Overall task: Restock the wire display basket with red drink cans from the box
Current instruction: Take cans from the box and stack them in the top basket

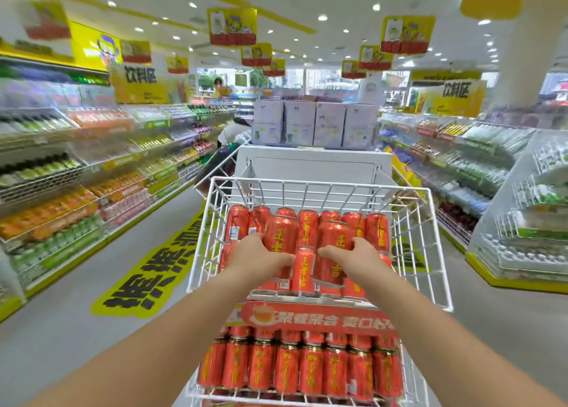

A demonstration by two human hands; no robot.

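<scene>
- Left hand (pixel 256 257), centre of the frame: bare, uncovered down to the wrist; nail detail too blurred to record.
- Right hand (pixel 356 254), centre, just right of the other: bare likewise; same blur over the nails.
- Left wrist (pixel 236 279) and right wrist (pixel 373 276): both bare.
- Left forearm (pixel 153 345), lower left of the frame: bare along its whole visible length, smooth surface, widening toward the frame edge under the wide-angle lens.
- Right forearm (pixel 436 339), lower right of the frame: bare along its whole visible length, same smooth surface, same widening.
</scene>
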